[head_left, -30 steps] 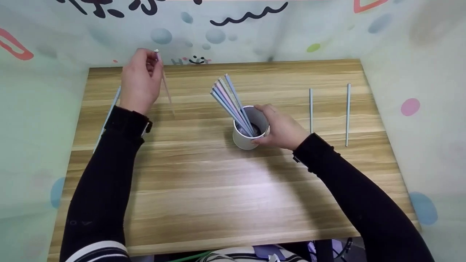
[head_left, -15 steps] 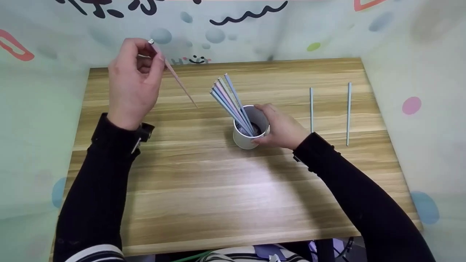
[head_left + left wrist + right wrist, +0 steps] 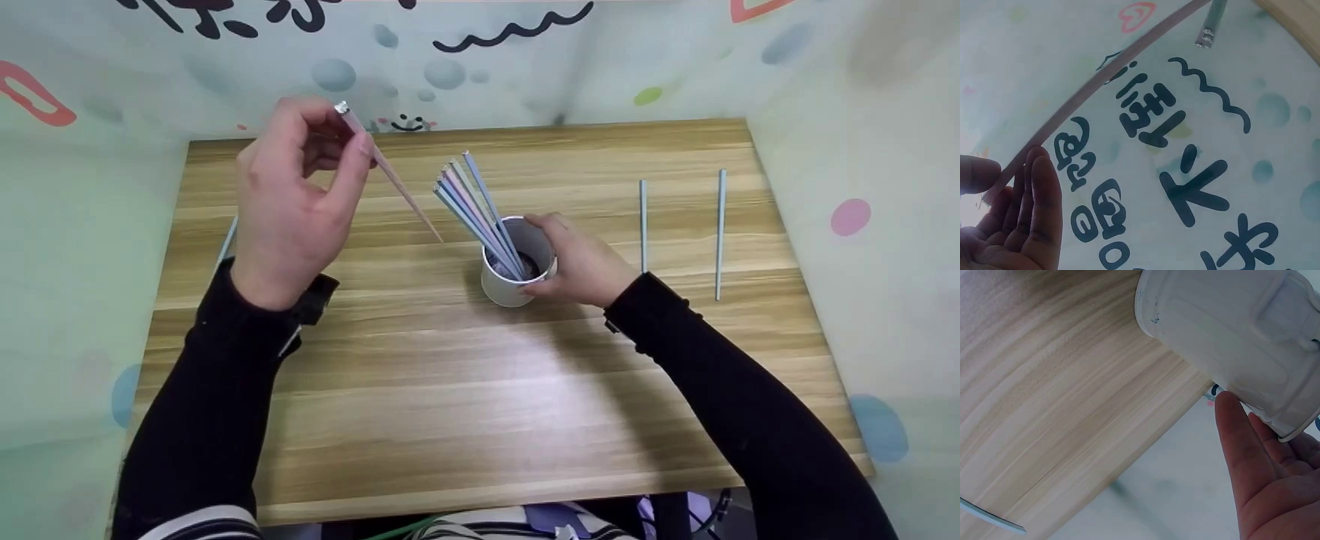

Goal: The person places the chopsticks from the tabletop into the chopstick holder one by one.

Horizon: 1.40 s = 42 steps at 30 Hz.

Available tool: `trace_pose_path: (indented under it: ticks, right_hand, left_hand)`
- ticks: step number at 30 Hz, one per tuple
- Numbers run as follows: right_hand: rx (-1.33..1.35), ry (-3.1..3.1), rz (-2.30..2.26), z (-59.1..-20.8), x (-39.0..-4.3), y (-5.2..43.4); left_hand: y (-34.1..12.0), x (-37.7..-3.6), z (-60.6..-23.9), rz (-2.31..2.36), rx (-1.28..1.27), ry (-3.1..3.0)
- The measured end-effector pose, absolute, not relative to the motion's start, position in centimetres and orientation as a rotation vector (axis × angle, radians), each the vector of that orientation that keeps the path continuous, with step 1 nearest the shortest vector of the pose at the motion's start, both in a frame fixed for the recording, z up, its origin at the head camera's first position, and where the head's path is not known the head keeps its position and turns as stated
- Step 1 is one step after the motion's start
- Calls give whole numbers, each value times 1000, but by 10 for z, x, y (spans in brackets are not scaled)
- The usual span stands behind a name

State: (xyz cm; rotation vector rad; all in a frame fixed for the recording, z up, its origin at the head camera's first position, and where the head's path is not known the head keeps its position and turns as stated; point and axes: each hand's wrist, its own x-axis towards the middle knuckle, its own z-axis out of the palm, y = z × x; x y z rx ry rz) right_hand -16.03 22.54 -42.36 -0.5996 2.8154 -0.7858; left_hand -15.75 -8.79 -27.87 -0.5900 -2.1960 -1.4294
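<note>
In the head view, a pink chopstick [image 3: 394,182] was pinched by the left hand [image 3: 296,202] above the table [image 3: 450,390], left of the cup [image 3: 517,262] gripped by the right hand [image 3: 581,262]. In the left wrist view, the chopstick [image 3: 1100,95] was pinched between thumb and fingers [image 3: 1039,197]. In the right wrist view, the cup [image 3: 1230,337] was touched by fingers [image 3: 1241,439].

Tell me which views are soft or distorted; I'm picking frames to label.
Head view: fairly sharp, even light, soft shadows under the arms on the table. Left wrist view: the pink chopstick looks bowed by the lens. Right wrist view: the white cup is close and soft.
</note>
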Motion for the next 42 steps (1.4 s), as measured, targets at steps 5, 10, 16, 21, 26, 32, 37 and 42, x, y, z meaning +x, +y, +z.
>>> trace_pose_path:
  ticks: [5,10,16,21,26,32,37,42]
  right_hand:
    - [-587,2806,-789,-424,-161,225]
    - [-574,2798,-784,-425,-162,225]
    - [-576,2800,-776,-425,-162,225]
    - [-585,2800,-791,-425,-162,225]
    - [-578,2802,-786,-425,-162,225]
    - [-565,2801,-784,-425,-162,225]
    - [-571,2804,-789,-424,-160,225]
    - [-577,2812,-786,-425,-160,226]
  left_hand:
    - [-81,-152,-279,-1496,-619,-2157]
    - [-72,-149,-282,-1531,-668,-2114]
    - [-62,-151,-291,-1501,-769,-2118]
    - [-55,-156,-298,-1524,-807,-2121]
    - [-50,-159,-308,-1543,-812,-2149]
    - [-47,-161,-323,-1590,-767,-2219]
    - [-44,-163,-338,-1628,-728,-2277]
    - [-42,-164,-352,-1659,-685,-2343]
